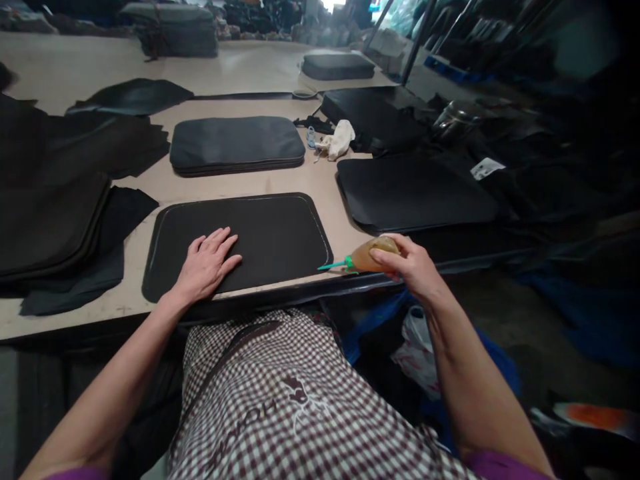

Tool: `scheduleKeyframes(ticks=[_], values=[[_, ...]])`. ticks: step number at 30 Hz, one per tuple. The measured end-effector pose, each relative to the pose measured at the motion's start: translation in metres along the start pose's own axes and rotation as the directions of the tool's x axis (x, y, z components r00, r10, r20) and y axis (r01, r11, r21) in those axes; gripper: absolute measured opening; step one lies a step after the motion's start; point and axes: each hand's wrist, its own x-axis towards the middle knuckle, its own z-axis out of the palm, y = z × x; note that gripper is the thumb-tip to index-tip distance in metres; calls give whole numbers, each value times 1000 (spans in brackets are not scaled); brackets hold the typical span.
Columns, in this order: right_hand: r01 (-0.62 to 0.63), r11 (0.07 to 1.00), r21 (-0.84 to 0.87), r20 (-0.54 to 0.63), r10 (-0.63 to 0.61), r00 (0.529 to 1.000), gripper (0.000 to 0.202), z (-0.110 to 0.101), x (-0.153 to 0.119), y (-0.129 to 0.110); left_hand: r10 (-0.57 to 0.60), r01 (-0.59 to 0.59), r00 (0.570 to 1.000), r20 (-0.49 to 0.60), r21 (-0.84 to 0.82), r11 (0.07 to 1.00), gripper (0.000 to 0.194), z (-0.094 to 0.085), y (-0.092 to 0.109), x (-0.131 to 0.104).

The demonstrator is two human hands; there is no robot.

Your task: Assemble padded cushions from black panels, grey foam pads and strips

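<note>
**Two-Handed Hold at the Front Edge**

The black panel (265,233) lies flat along the front edge of the surface (326,195), with a thin pale line inside part of its border. The left hand (205,263) rests palm down on the panel's left half, fingers spread, gripping nothing; this placement presumably steadies the panel against sliding. The right hand (410,261) is wrapped around an amber squeeze bottle (363,255). The bottle is held nearly level, its green nozzle (334,265) directed at the panel's near right corner, apparently to bring the outlet to the border (contact between tip and panel cannot be confirmed).

A stack of rounded pads (237,141) sits behind the panel, farther from the front edge. Dark sheets (50,220) occupy the surface's left end. A right-hand stack (410,193) lies just beyond the bottle and likely restricts movement there. A crumpled white cloth (342,139) lies between the two stacks, apart from both hands.
</note>
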Motion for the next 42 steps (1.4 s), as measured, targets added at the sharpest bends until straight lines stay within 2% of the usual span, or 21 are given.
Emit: scheduleKeyframes(ticks=[5,8,11,14,18,24,27,29,32,35,38,40,42], values=[[20,999,41,97,-24,995,50,38,-6,-6,-94,90,996,-6,-238,967,62,-11,-5,0],[32,997,65,157,-41,987,52,69,-4,-13,-158,139,987,-6,-443,886,67,-22,-12,1],[56,995,82,216,-72,974,56,101,-1,-25,-166,155,986,33,-568,808,68,-32,-21,2],[122,988,94,279,-143,949,58,134,3,-39,-137,157,987,79,-608,778,70,-42,-26,4],[248,965,83,346,-261,901,54,182,7,-56,-65,143,987,149,-607,782,72,-52,-27,7],[369,924,96,387,-377,842,52,257,2,-86,27,140,970,242,-644,752,79,-65,-36,13],[416,904,99,374,-421,826,55,287,-3,-99,-14,211,962,274,-708,674,87,-66,-45,15],[454,886,91,328,-457,827,54,298,-5,-105,-62,273,952,299,-741,614,89,-65,-51,16],[472,878,72,248,-474,845,53,294,-5,-105,-106,318,943,314,-766,559,89,-63,-55,17],[325,939,111,237,-342,909,59,262,0,-91,-132,320,946,295,-796,515,86,-62,-54,18],[133,951,280,208,-196,958,61,207,7,-63,-157,309,951,265,-812,495,83,-62,-51,16],[83,888,452,143,-164,976,55,163,9,-39,-187,310,950,249,-804,507,83,-61,-51,15],[87,775,626,39,-143,989,50,118,9,-13,-218,310,950,225,-773,553,81,-59,-51,13]])
